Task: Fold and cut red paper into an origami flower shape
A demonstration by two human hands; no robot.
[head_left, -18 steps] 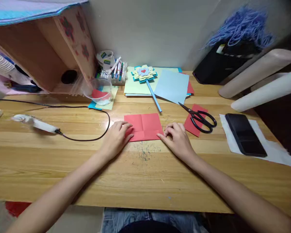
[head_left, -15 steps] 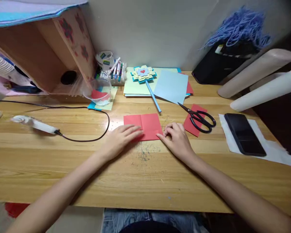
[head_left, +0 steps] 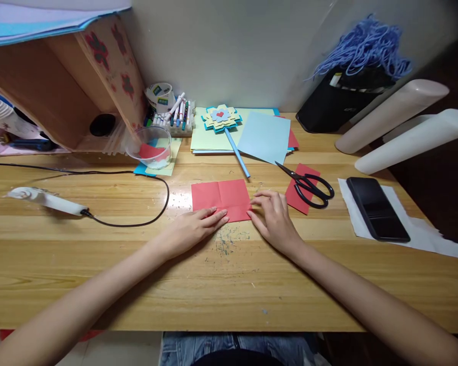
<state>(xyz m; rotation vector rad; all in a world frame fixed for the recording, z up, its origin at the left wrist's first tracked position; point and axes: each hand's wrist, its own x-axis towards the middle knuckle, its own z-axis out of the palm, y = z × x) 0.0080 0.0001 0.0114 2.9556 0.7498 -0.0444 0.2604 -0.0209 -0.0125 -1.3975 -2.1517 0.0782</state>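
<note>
A creased sheet of red paper (head_left: 231, 193) lies on the wooden table, with a fold running along its near side. My left hand (head_left: 191, 229) rests flat over its near left part, fingers stretched out and pressing on the near edge. At the right edge, my right hand (head_left: 273, 221) has thumb and index finger on the paper's near corner; the other fingers are bent. Just right of that hand, black-handled scissors (head_left: 311, 188) lie partly on a smaller red paper piece (head_left: 299, 202).
Behind are a paper flower on a blue stick (head_left: 221, 119), paper sheets (head_left: 265, 134), a plastic cup (head_left: 150, 147) and markers (head_left: 181, 114). A white corded glue gun (head_left: 57, 201) lies left. At right are a phone (head_left: 377, 208), white rolls (head_left: 416, 140) and a black holder (head_left: 328, 107).
My left hand has slid slightly toward the near edge of the red paper. The right index finger has straightened toward the paper's right edge. The whole view has shifted a little.
</note>
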